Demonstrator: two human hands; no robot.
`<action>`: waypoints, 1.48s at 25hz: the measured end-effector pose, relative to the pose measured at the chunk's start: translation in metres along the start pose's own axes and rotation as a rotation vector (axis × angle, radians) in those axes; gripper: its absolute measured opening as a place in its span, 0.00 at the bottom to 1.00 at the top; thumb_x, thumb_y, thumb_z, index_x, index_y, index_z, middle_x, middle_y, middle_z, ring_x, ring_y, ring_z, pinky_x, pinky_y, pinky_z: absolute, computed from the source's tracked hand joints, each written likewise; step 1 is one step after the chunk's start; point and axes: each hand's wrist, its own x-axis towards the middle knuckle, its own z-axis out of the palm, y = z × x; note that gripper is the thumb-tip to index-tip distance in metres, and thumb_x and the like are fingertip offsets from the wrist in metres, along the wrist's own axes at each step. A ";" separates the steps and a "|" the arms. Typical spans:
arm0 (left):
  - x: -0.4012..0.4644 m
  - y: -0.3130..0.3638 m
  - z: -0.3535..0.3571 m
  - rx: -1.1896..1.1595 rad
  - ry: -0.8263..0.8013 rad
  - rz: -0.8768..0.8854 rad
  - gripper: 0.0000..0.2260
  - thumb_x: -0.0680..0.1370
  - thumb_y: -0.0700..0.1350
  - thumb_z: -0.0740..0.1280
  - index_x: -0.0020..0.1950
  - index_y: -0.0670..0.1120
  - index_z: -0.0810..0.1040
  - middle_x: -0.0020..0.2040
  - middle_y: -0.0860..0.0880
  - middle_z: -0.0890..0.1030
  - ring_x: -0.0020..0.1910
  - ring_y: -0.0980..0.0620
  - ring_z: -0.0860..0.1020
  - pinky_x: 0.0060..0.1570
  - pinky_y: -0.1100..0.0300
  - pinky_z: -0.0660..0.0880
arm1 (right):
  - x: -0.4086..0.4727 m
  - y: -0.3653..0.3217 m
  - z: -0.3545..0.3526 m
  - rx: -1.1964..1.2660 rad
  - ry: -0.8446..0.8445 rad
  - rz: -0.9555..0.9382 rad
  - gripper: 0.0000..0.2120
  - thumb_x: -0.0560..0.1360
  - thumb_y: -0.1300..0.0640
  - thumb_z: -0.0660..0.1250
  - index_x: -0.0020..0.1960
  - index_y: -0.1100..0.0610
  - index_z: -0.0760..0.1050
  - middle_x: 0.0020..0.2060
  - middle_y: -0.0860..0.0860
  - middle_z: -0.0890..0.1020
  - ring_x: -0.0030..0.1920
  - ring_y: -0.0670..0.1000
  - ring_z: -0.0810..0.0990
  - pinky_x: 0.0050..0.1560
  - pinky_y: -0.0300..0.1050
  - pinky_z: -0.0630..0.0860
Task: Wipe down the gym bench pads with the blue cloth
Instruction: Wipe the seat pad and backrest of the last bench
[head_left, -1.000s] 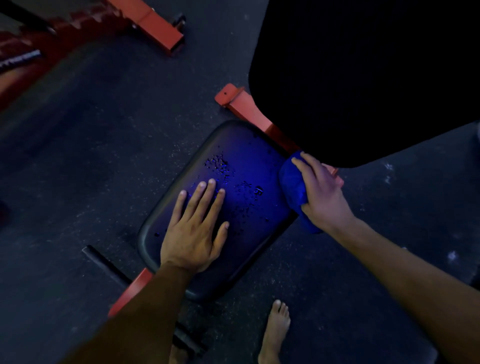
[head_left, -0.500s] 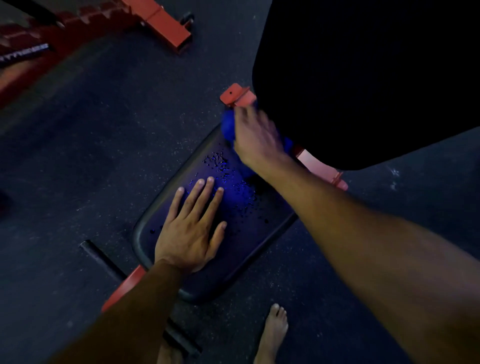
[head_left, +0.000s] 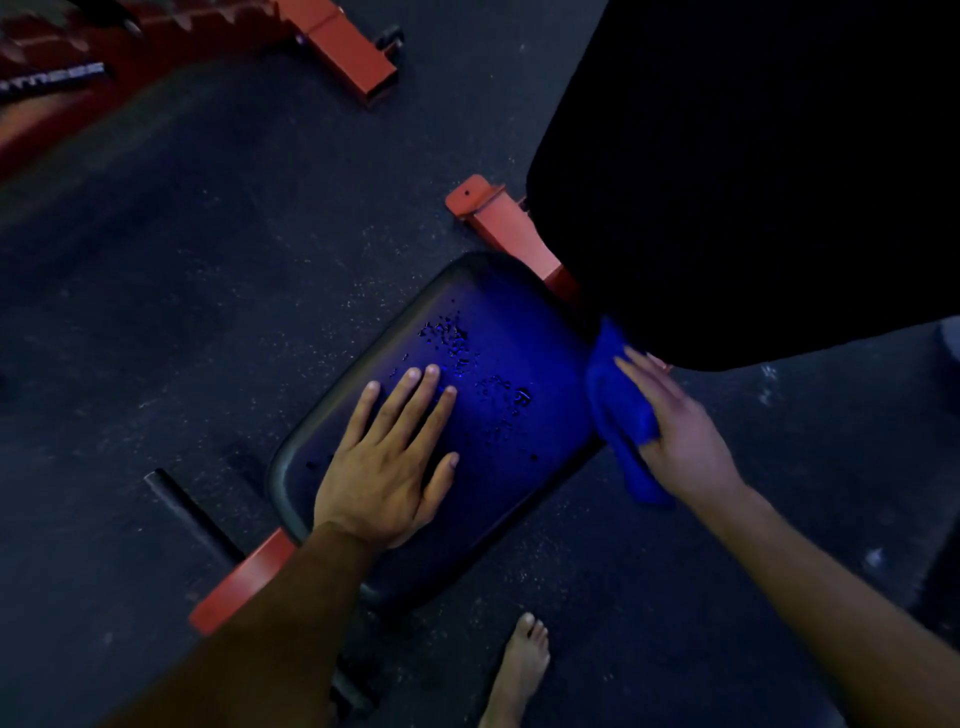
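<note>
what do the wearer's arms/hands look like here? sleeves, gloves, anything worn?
Both forearms are bare as far as the frame shows: no sleeves in view. Left hand and right hand are ungloved, with no rings, watch or wristband visible. Fingernails look short and unpainted. Dim light limits finer detail.

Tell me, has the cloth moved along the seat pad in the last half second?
Yes. The cloth, held by the right hand, went from the seat pad's far corner by the red bracket back to its right edge.

Seat pad: dark, rounded, droplets on surface, frame centre. Back pad: black, upper right. Cloth: blue, bunched, at seat pad's right edge, below back pad.
</note>
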 end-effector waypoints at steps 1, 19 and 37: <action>-0.001 -0.001 0.000 -0.005 -0.004 0.000 0.29 0.83 0.57 0.54 0.81 0.44 0.64 0.83 0.43 0.59 0.82 0.45 0.58 0.78 0.39 0.57 | -0.014 0.007 0.001 -0.022 -0.018 0.047 0.41 0.71 0.74 0.63 0.79 0.50 0.59 0.78 0.41 0.55 0.75 0.39 0.53 0.77 0.52 0.60; 0.000 0.003 -0.004 0.024 -0.025 -0.001 0.29 0.83 0.56 0.55 0.81 0.44 0.63 0.83 0.44 0.58 0.82 0.46 0.57 0.78 0.39 0.58 | 0.096 -0.052 0.027 -0.245 0.084 -0.269 0.43 0.63 0.71 0.68 0.76 0.54 0.63 0.76 0.51 0.64 0.74 0.62 0.66 0.74 0.57 0.64; 0.000 -0.005 -0.001 -0.101 0.013 -0.027 0.28 0.84 0.57 0.56 0.81 0.46 0.64 0.82 0.43 0.61 0.82 0.45 0.58 0.80 0.42 0.54 | 0.206 -0.159 0.022 -0.400 -0.122 -0.150 0.17 0.77 0.45 0.65 0.59 0.55 0.77 0.58 0.60 0.81 0.58 0.64 0.78 0.55 0.53 0.73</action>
